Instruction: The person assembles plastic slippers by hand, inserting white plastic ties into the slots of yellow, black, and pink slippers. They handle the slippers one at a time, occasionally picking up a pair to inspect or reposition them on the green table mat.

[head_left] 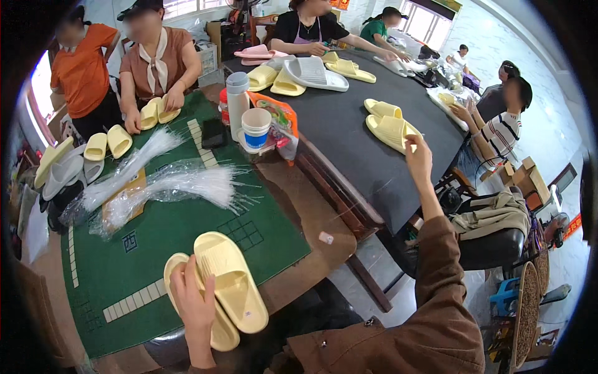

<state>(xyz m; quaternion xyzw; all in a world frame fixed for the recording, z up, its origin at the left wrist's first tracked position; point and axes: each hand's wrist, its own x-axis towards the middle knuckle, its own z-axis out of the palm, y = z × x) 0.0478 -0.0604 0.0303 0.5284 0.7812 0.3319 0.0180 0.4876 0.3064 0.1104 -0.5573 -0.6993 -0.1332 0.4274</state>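
A pair of pale yellow slippers (242, 299) is in my left hand (194, 300), near the front edge of the green mat (143, 262). My fingers close around them between the two straps, and one slipper partly covers the other. My right arm reaches far forward over the dark table (355, 156). There my right hand (420, 161) has its fingers closed on the edge of another yellow slipper (389, 132). A matching slipper (381, 108) lies just beyond it. My fingertips partly hide that slipper's near end.
Bundles of white plastic ties (180, 190) in clear bags lie on the mat. A paper cup (256, 128) and a grey bottle (237, 103) stand between the tables. More slippers (314, 73) lie farther back. Several people work around both tables. A jacket (492, 215) covers a chair at right.
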